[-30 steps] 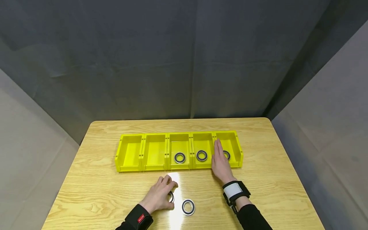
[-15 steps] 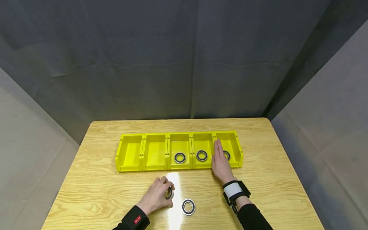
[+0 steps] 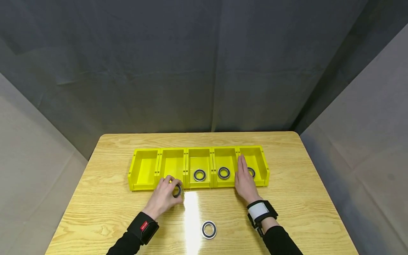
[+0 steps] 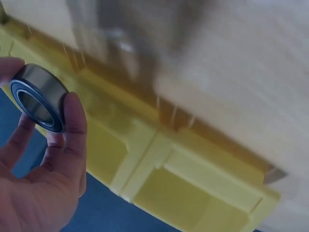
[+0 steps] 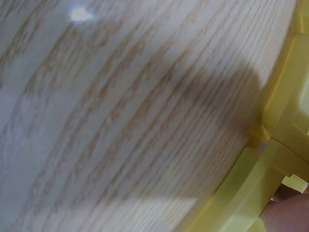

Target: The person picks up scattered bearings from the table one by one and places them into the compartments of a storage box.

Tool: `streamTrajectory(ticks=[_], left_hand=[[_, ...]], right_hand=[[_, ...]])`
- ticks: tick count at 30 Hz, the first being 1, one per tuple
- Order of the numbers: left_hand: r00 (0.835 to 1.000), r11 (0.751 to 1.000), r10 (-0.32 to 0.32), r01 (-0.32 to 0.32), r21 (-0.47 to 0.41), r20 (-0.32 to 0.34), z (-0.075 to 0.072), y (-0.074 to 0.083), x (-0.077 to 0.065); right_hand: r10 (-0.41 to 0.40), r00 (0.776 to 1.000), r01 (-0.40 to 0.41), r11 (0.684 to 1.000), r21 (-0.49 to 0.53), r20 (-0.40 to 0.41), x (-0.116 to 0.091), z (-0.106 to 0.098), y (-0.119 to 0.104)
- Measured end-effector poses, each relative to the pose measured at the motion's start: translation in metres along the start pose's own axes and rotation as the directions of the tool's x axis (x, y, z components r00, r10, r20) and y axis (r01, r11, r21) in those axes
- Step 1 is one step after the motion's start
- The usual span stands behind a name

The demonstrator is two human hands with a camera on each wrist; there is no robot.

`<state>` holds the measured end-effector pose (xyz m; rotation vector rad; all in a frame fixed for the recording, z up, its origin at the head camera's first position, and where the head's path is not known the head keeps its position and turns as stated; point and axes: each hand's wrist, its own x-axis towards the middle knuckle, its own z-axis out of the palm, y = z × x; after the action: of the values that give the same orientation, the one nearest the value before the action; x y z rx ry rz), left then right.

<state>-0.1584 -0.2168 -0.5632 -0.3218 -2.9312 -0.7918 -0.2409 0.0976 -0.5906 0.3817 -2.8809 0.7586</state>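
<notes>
L hand (image 3: 163, 199) pinches a ball bearing (image 4: 49, 87), low ctr-left in head view, by front edge of yellow bin row (image 3: 145, 186). Brg sits tilted: shiny steel outer ring, dark seal face, open bore. R hand (image 3: 246, 182), fingers straight, is at divider betw. far-right bins. 3 similar brgs (image 3: 199, 170) in bins; 1 loose brg (image 3: 208, 223) flat on wood tabletop (image 3: 287, 216), btm ctr.
</notes>
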Motion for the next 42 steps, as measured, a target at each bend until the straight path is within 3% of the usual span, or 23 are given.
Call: streamTrajectory(ticks=[6,14,20,30,42], left_hand=[[0.999,1.0,-0.024,0.024,0.014,-0.043,-0.009,-0.008,0.016],[0.999,0.999,-0.046,0.046,0.015,-0.026,-0.015,-0.008,0.034],[0.999,0.997,-0.036,0.038,0.063,-0.029,-0.018,-0.009,0.049],[0.997,0.988,-0.03,0.019,0.152,0.071,-0.013,-0.012,0.067],[0.988,0.985,-0.111,0.094,0.144,0.112,-0.002,-0.013,0.076]], right_hand=[[-0.008,1.0,0.008,1.0,-0.012,-0.012,-0.001,0.001,0.0],[-0.017,1.0,0.017,1.0,-0.015,-0.007,-0.001,0.0,0.0],[-0.014,1.0,0.014,1.0,-0.012,0.0,-0.001,-0.001,0.0],[-0.02,1.0,0.019,1.0,-0.011,-0.008,-0.001,0.0,0.0],[-0.01,1.0,0.01,1.0,-0.005,0.009,-0.001,0.0,0.001]])
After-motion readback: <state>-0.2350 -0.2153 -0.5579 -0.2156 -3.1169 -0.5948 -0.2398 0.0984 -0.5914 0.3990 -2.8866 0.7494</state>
